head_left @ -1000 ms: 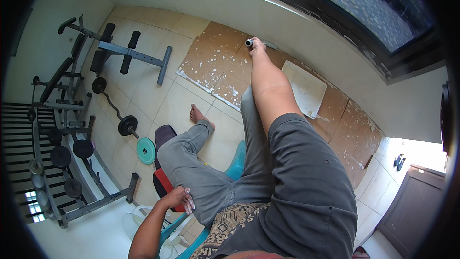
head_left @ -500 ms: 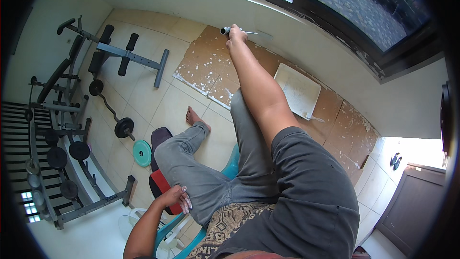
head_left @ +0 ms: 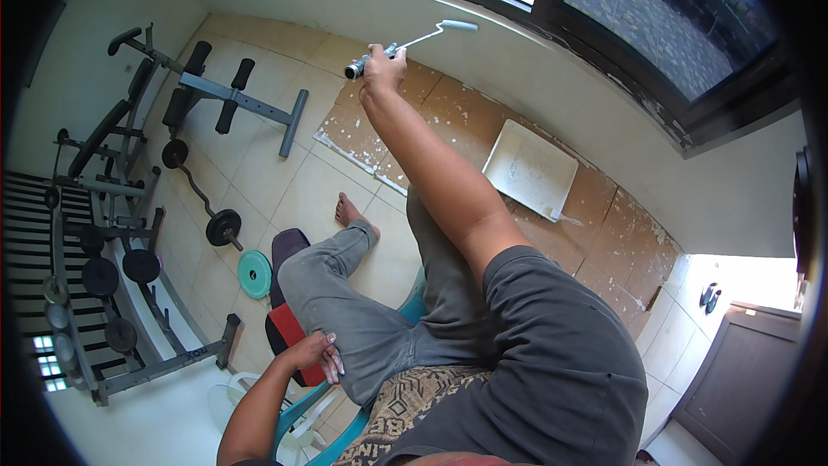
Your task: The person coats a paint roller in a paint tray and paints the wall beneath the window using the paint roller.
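- The right hand (head_left: 382, 65) is stretched far out and up toward the wall below the window, its fingers wrapped tight around the handle of a small paint roller (head_left: 412, 41).
- The roller's thin wire frame runs from the grip up and to the right, and its pale sleeve lies against or just beside the cream wall (head_left: 517, 78) right under the dark window frame (head_left: 552, 9); I cannot tell for sure whether it is touching.
- The left hand (head_left: 316, 354) rests on the bent left knee, fingers loosely curled and holding nothing that I can make out.
- The person appears perched on a teal plastic chair (head_left: 302, 414), one bare foot (head_left: 349, 210) set down on the tiled floor.
- A white paint tray (head_left: 530, 168) lies on sheets of cardboard (head_left: 448, 116) spread along the foot of the wall, well below the roller; the cardboard is speckled with white spots.
- As to progress, the wall under the window reads as an even pale tone, and no clear border between fresh and old paint shows, so how much is covered cannot be judged; the spattered cardboard and smeared tray suggest painting is well in hand, with the strip by the window frame being worked now.
- A weight bench (head_left: 233, 95), a barbell (head_left: 203, 198) and a rack of plates (head_left: 103, 276) stand to the left, well apart from the work.
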Tool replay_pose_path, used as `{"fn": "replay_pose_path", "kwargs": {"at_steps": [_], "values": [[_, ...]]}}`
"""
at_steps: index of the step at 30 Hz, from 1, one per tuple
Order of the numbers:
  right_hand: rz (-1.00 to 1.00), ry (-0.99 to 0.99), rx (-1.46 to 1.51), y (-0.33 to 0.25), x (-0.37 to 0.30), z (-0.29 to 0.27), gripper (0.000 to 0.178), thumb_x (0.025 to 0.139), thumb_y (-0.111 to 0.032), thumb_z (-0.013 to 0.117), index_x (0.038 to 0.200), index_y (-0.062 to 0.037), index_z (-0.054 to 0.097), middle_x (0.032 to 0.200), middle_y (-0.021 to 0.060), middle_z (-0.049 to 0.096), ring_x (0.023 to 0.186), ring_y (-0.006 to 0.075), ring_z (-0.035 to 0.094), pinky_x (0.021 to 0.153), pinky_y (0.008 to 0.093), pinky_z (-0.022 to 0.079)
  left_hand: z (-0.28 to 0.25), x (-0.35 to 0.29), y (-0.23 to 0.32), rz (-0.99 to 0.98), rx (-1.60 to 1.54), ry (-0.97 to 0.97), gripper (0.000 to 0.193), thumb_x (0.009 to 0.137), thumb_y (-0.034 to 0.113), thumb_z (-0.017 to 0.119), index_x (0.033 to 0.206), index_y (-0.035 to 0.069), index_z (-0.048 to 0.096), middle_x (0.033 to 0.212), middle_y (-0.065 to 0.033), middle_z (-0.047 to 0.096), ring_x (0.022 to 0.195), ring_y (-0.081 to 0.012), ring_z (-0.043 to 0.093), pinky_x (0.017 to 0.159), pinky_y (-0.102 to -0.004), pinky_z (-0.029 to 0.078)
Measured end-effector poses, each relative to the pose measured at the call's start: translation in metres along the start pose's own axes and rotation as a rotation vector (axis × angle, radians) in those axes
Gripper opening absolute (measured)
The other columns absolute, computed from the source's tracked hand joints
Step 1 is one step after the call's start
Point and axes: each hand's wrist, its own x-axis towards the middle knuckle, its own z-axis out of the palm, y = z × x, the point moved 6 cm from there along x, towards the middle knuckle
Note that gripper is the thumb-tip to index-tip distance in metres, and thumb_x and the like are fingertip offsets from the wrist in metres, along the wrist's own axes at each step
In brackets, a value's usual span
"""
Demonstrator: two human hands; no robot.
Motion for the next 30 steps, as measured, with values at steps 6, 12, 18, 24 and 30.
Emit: {"fn": "replay_pose_path", "kwargs": {"at_steps": [6,12,18,24,30], "values": [[-0.067,-0.079,0.069,-0.006,0.025,0.006,0.022,0.086,-0.005,0.061,0.101,-0.0038,0.045,0.08,0.0075,0.052,0.06,0.0175,0.058,0.046,0.0317,0.049,-0.002,0.002,0.005,0.02,-0.029,0.007,0.098,0.096,0.074,0.03,0.087,-0.017,0.066,0.077,-0.0267,0.07,0.064,-0.0356,0.072,0.063,-0.0403,0.062],[0.037,0.026,0.08,0.011,0.061,-0.009,0.016,0.084,-0.007,0.064,0.093,-0.0052,0.051,0.078,0.0046,0.055,0.059,0.0134,0.055,0.043,0.029,0.038,-0.004,-0.003,-0.002,0.015,-0.059,0.015,0.097,0.097,0.072,0.031,0.085,-0.018,0.065,0.08,-0.0272,0.07,0.065,-0.0367,0.073,0.062,-0.0417,0.062],[0.072,0.161,0.059,0.061,0.156,-0.079,0.012,0.078,-0.002,0.066,0.085,0.0012,0.057,0.081,0.0077,0.06,0.065,0.0186,0.061,0.054,0.0335,0.052,-0.005,0.007,0.003,0.014,-0.096,-0.021,0.097,0.096,0.073,0.035,0.085,-0.019,0.064,0.078,-0.0266,0.07,0.064,-0.0358,0.072,0.061,-0.0397,0.062],[0.234,0.238,0.102,0.101,0.203,-0.122,0.016,0.076,0.002,0.07,0.081,-0.0032,0.056,0.082,0.0065,0.061,0.067,0.0198,0.066,0.053,0.0337,0.06,-0.007,0.0,-0.001,0.026,-0.168,0.016,0.092,0.099,0.067,0.036,0.085,-0.019,0.065,0.08,-0.0259,0.071,0.063,-0.0346,0.072,0.061,-0.0389,0.061],[0.29,0.287,-0.039,0.135,0.208,-0.133,0.014,0.079,-0.002,0.071,0.084,-0.0037,0.059,0.082,0.0074,0.062,0.065,0.0199,0.065,0.053,0.0338,0.06,-0.011,0.002,-0.001,0.044,-0.093,0.05,0.089,0.102,0.063,0.034,0.085,-0.018,0.066,0.081,-0.0255,0.071,0.064,-0.0343,0.073,0.062,-0.0381,0.062]]}}
